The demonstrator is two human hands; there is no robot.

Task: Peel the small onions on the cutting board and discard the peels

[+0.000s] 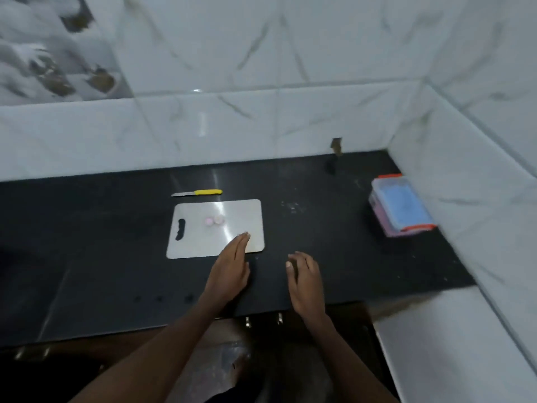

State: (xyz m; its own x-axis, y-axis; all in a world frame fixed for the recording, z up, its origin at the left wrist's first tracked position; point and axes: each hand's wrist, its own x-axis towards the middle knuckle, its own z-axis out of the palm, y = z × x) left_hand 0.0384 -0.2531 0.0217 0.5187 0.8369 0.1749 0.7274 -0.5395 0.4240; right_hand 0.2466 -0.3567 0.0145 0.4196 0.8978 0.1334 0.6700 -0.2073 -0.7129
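A pale cutting board [232, 210] with a handle slot at its left end lies on the black counter [87, 242]. Two small pinkish-white onions [214, 220] sit side by side near the board's middle. My left hand [231, 264] stretches forward with straight fingers, its fingertips over the board's near right corner, holding nothing. My right hand [305, 276] hovers over the counter to the right of the board, fingers loosely curled and empty. Neither hand touches the onions.
A small knife with a yellow handle [197, 193] lies just behind the board. A clear lidded box with orange clips [402, 206] stands at the right by the tiled wall. White marble tiles back the counter. Cabinet handles show below the front edge.
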